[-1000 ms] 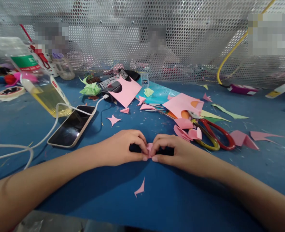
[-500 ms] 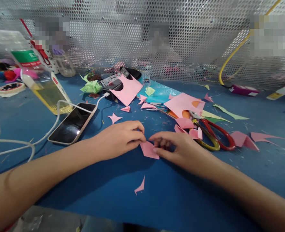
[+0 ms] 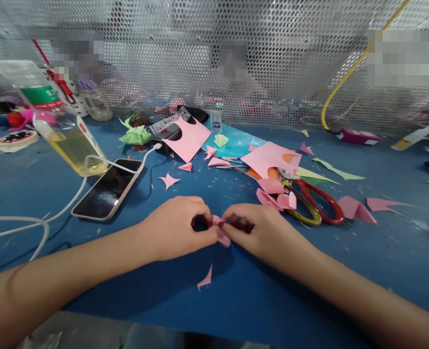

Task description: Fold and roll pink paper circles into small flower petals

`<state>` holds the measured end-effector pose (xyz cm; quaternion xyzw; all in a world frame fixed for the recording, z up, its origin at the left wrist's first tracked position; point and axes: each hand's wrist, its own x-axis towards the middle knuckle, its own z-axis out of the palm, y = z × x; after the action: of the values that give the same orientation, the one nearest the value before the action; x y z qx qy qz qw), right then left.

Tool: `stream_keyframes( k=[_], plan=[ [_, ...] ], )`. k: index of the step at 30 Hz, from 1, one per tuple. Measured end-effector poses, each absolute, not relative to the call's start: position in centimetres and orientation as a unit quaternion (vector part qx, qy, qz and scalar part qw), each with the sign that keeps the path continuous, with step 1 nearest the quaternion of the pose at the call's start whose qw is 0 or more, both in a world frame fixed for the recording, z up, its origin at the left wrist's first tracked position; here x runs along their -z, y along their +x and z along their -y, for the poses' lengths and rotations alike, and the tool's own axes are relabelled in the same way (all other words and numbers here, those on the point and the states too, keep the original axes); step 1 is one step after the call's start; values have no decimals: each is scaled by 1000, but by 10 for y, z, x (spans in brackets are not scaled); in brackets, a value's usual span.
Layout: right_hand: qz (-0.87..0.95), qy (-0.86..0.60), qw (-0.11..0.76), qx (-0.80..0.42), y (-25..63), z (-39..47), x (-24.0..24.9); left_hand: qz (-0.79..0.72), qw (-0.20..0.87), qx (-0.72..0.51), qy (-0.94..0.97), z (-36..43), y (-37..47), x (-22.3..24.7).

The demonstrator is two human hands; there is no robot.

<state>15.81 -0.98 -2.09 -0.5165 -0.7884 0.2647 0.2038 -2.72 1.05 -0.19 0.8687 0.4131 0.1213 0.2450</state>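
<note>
A small piece of pink paper (image 3: 223, 237) is pinched between both hands, just above the blue table (image 3: 258, 300). It looks curled or folded, and the fingers cover much of it. My left hand (image 3: 183, 228) closes on its left side with thumb and forefinger. On the other side, my right hand (image 3: 256, 225) grips it with thumb and fingertips. Nearer the table's front edge lies a thin pink paper scrap (image 3: 205, 278). Curled pink paper pieces (image 3: 270, 186) rest beyond my right hand, beside scissors (image 3: 323, 203) with red and yellow handles.
A phone (image 3: 107, 189) with a white cable (image 3: 87, 169) lies left of my hands, near a tilted-looking bottle (image 3: 72, 150) of yellow liquid. Cut pink sheets (image 3: 189, 138) and green scraps (image 3: 340, 168) are scattered behind. A perforated metal panel (image 3: 156, 63) borders the back.
The pink paper was flatter and more exposed; now it is bent between my fingertips. My left thumb has come forward onto it. The whole view has shifted slightly.
</note>
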Motion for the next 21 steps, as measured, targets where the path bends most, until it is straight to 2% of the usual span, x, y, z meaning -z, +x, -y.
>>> stream_keyframes(
  k=[11,14,21],
  plan=[
    [790,-524,141,-286,171,-2,17,-384,243,-113,884,-16,-29,14],
    [764,-595,187,-162,185,-19,19,-399,231,-114,880,-14,-27,14],
    [797,-589,114,-72,182,-30,30,-414,221,-124,874,-10,-22,14]
  ],
)
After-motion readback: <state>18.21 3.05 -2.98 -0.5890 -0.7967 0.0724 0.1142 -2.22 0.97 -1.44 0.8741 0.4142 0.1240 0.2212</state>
